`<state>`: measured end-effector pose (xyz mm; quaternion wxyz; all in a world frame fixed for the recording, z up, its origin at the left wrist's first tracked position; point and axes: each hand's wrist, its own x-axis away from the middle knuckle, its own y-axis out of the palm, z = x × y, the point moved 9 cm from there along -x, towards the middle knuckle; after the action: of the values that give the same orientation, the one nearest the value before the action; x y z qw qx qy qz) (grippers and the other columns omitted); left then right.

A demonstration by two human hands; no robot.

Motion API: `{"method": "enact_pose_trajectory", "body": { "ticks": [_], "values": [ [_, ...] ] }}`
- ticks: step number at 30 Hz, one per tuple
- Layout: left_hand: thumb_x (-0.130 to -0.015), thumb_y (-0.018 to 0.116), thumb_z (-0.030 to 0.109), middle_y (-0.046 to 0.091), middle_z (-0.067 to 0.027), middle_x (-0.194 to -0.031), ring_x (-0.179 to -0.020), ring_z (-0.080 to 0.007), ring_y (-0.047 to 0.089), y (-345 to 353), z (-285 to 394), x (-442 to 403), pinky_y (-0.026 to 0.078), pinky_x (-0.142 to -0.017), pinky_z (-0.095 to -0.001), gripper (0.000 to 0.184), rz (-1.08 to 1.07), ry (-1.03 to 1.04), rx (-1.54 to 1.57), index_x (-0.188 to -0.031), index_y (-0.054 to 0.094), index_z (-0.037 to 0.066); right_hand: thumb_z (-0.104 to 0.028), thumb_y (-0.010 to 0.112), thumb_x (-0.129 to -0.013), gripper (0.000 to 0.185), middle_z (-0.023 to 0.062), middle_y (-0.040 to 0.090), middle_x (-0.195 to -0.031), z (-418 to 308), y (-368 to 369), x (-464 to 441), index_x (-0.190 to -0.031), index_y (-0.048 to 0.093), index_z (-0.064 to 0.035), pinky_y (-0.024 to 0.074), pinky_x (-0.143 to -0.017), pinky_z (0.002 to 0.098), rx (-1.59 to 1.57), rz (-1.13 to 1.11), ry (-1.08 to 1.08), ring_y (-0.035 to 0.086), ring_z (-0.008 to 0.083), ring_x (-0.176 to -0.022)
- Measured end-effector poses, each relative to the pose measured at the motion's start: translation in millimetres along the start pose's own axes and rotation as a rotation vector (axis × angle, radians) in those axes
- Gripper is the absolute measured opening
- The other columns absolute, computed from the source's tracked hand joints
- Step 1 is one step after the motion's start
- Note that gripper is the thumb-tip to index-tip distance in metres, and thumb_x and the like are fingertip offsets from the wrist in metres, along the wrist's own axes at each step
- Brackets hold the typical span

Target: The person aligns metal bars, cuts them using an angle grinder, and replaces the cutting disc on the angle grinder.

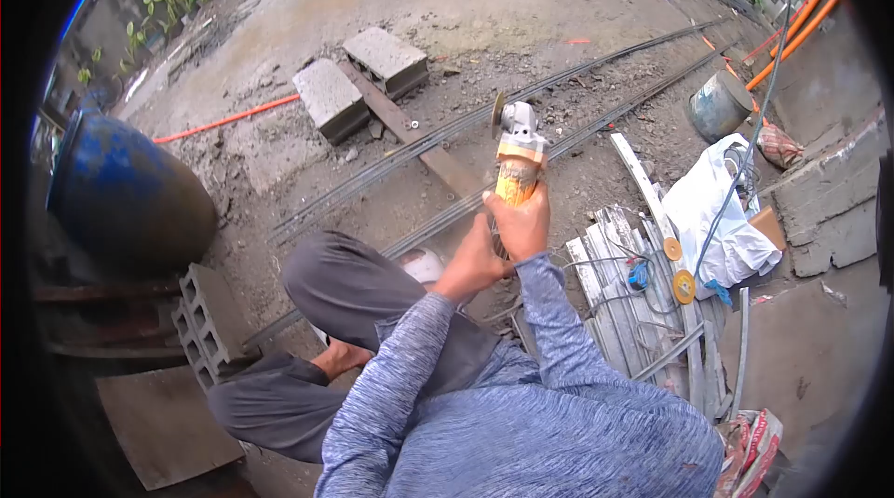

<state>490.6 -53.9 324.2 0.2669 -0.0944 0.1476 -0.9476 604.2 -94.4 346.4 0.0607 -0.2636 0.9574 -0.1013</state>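
Observation:
A yellow angle grinder (518, 172) with a silver head and a disc at its upper left is held up in front of me. My right hand (523, 219) wraps around its yellow body. Lower on the tool, my left hand (473, 261) is closed around the rear part, which is mostly hidden by my fingers. Bundles of thin steel rods (438, 137) run diagonally behind the grinder, across a flat rusty bar (386, 112) on the ground.
Two concrete blocks (386, 53) rest at the bar's far end. A blue drum (130, 191) and a hollow block (205, 321) are at left. On the right lie metal strips (615, 284), yellow discs (684, 287), a white bag (717, 219) and a bucket (720, 107).

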Motion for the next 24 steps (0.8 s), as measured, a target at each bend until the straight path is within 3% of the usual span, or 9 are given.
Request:
{"method": "enact_pose_trajectory", "body": {
  "ticks": [1,2,5,6,10,19,23,24],
  "values": [
    [-0.067,0.087,0.022,0.056,-0.0268,-0.126,-0.122,-0.0371,0.055,-1,2,-2,0.043,-0.105,-0.0392,0.098,0.004,0.019,0.0,-0.141,0.03,-0.009,-0.016,0.082,-0.072,0.055,0.024,0.065,-0.099,-19,-6,8,-0.11,0.05,0.008,0.0522,-0.08,0.0435,0.067,0.03,-0.029,0.067,0.0354,-0.091],
    [-0.069,0.086,0.019,0.056,-0.0216,-0.132,-0.126,-0.0319,0.054,-3,10,-2,0.041,-0.108,-0.0371,0.093,0.02,0.081,0.065,-0.142,0.034,-0.006,-0.015,0.082,-0.073,0.062,0.0263,0.062,-0.105,-25,-7,13,-0.117,0.044,0.007,0.0507,-0.086,0.0448,0.079,-0.008,0.005,0.065,0.0383,-0.096],
    [-0.076,0.083,0.022,0.055,-0.0146,-0.137,-0.126,-0.0229,0.053,8,17,6,0.042,-0.108,-0.0364,0.085,-0.213,0.04,0.371,-0.145,0.039,0.0,-0.013,0.081,-0.074,0.065,0.0268,0.061,-0.107,-51,-17,29,-0.121,0.041,0.0057,0.0505,-0.087,0.046,0.071,0.06,-0.139,0.064,0.0403,-0.096],
    [-0.079,0.082,0.02,0.054,-0.0105,-0.139,-0.127,-0.0209,0.051,9,19,9,0.041,-0.109,-0.0356,0.08,-0.253,0.049,0.411,-0.145,0.041,0.002,-0.011,0.081,-0.073,0.069,0.0265,0.058,-0.112,-52,-17,34,-0.125,0.039,0.0037,0.0481,-0.092,0.047,0.077,0.052,-0.148,0.061,0.041,-0.103],
    [-0.077,0.086,0.018,0.052,-0.0101,-0.14,-0.126,-0.0202,0.05,11,8,17,0.041,-0.108,-0.0345,0.082,-0.3,-0.03,0.566,-0.144,0.042,0.003,-0.009,0.082,-0.072,0.072,0.025,0.054,-0.118,-67,-18,51,-0.127,0.037,0.0024,0.0462,-0.097,0.0459,0.085,0.014,-0.116,0.058,0.0386,-0.111],
    [-0.078,0.082,0.013,0.057,-0.0096,-0.134,-0.124,-0.0213,0.052,-1,-7,25,0.044,-0.106,-0.0368,0.066,-0.265,0.01,0.37,-0.136,0.051,0.002,-0.009,0.084,-0.07,0.074,0.0237,0.053,-0.118,-77,-17,68,-0.129,0.04,0.0003,0.0454,-0.096,0.0476,0.106,0.039,-0.273,0.056,0.0398,-0.111],
    [-0.079,0.077,0.009,0.059,-0.0172,-0.128,-0.121,-0.0267,0.056,-9,15,25,0.047,-0.103,-0.0383,0.07,-0.068,0.088,0.239,-0.139,0.042,-0.003,-0.013,0.082,-0.072,0.071,0.0246,0.057,-0.118,-53,-13,47,-0.13,0.042,0.0018,0.049,-0.09,0.0435,-0.24,-0.093,-0.246,0.061,0.0359,-0.107],
    [-0.079,0.079,0.01,0.058,-0.0177,-0.128,-0.12,-0.0261,0.056,-2,14,24,0.048,-0.101,-0.038,0.073,-0.101,0.031,0.239,-0.139,0.039,-0.003,-0.015,0.081,-0.073,0.068,0.0238,0.059,-0.115,-47,-18,42,-0.127,0.044,0.0035,0.05,-0.089,0.042,-0.231,-0.111,-0.246,0.062,0.0336,-0.105]
  ]
}}
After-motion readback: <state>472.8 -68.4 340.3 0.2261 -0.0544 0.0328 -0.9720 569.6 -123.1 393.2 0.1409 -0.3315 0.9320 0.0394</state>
